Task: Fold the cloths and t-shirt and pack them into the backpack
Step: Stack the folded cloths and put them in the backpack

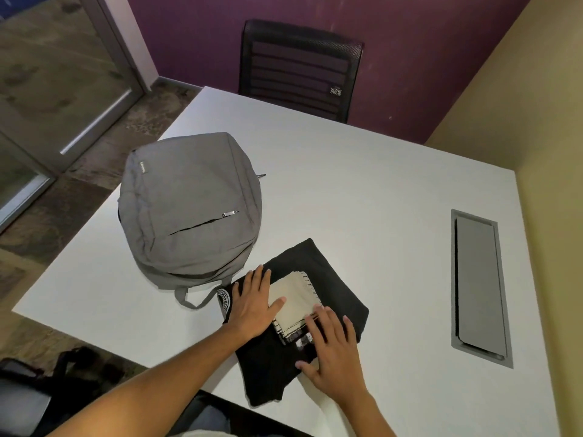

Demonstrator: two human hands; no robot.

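A folded black t-shirt (334, 279) lies on the white table (362, 184) near its front edge. On top of it sits a small stack of folded cream cloths (295, 302) with dark striped edges. My left hand (257, 302) lies flat with straight fingers on the shirt's left part, its thumb over the cloths. My right hand (332, 351) presses flat on the shirt at the stack's near right corner. A grey backpack (189, 206) lies closed on the table to the left and behind, its strap (192, 299) reaching toward the shirt.
A black mesh chair (299, 67) stands at the far side of the table. A grey cable hatch (478, 285) is set into the tabletop on the right. Purple and yellow walls close the corner. Another dark chair (28, 392) sits at the lower left.
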